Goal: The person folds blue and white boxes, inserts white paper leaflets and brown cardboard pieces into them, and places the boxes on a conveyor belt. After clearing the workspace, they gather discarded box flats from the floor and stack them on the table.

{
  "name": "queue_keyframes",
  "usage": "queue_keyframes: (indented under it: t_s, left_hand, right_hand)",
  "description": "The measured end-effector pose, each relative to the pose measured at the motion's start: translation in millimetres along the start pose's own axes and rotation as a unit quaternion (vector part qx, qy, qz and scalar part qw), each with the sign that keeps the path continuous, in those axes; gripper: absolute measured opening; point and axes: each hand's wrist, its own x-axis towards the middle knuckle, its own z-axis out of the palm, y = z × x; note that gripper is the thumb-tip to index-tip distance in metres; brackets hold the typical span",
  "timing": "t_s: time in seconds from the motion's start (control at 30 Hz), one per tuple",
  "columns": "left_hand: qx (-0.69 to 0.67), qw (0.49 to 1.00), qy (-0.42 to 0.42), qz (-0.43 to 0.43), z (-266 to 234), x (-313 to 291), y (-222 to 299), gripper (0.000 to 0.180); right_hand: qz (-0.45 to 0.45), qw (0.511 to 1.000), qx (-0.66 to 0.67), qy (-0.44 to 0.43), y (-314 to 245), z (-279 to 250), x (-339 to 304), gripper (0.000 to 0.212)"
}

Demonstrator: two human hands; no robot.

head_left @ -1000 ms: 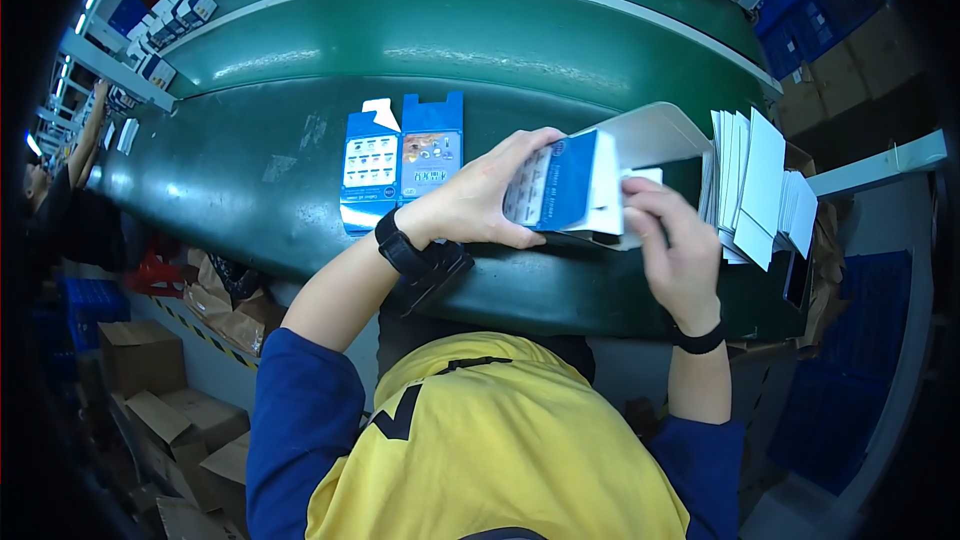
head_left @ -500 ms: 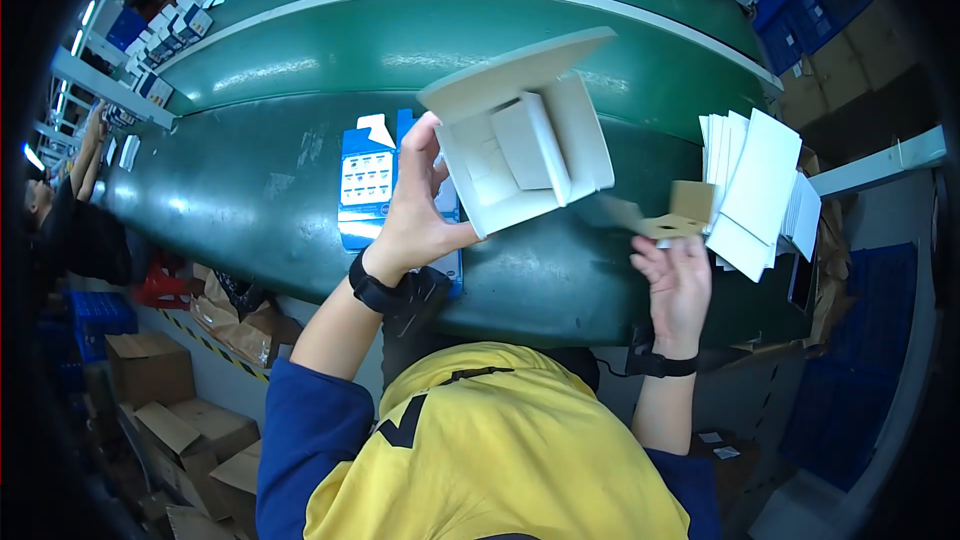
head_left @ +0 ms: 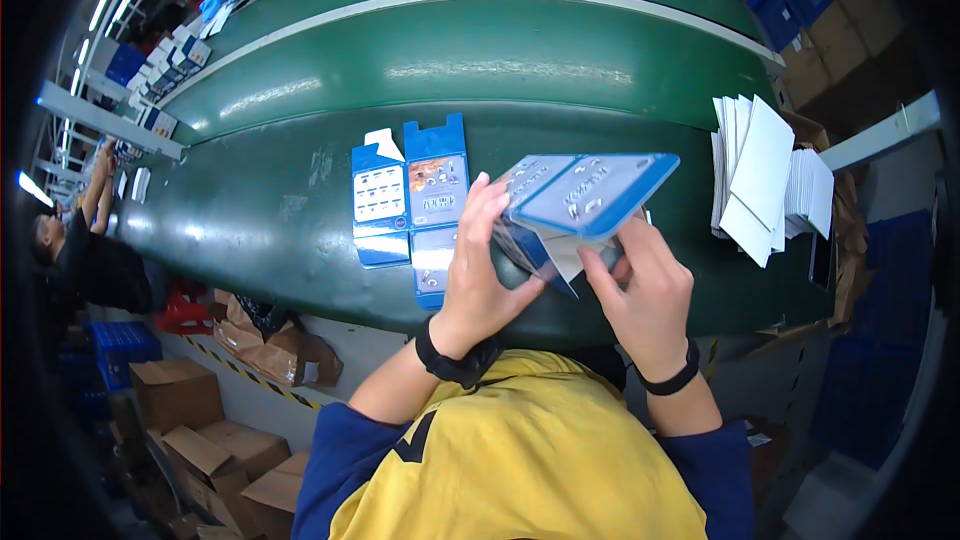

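Your left hand (head_left: 475,285) clasps the blue carton (head_left: 575,192), fingers and thumb spread around its left end, right of the flat carton (head_left: 432,205); your right hand's (head_left: 648,305) fingertips are partly hidden, pinch unclear; likely light, stiff, crushable: hold folded edges

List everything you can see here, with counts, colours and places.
Open box: one, blue and grey, between the hands
Flattened cartons: one or two, unclear; blue and white, table centre
Cards: many, white, table's right end
Table: one, dark green, ahead
Small boxes: several, blue and white, upper left
Lights: several, white, upper left
Crates: several, blue, both sides
Cardboard boxes: several, brown, lower left
Co-worker: one, dark clothing, far left
Top: one, yellow, blue sleeves, on the wearer
Wristbands: two, black, each wrist
Left hand: one, bare, gripping the box
Right hand: one, bare, at its open end
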Motion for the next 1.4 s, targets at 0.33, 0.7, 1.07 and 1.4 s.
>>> queue_keyframes:
  t_s: [0.33,0.7,1.07,1.4]
  left_hand:
    - [-0.007,0.993,-0.031,-0.109,-4,-9,-15,0.091]
    - [0.138,0.985,0.085,0.053,2,7,-12,0.069]
    - [0.139,0.987,-0.058,0.059,92,56,14,0.062]
    - [0.101,0.99,-0.094,-0.007,56,26,35,0.044]
  right_hand:
    - [0.037,0.974,0.114,0.194,16,-22,-23,0.019]
    - [0.227,0.855,0.389,0.258,51,-72,-63,0.031]
    - [0.189,0.962,0.192,0.034,52,-53,-74,0.028]
    - [0.114,0.985,0.091,-0.089,33,-68,-64,0.016]
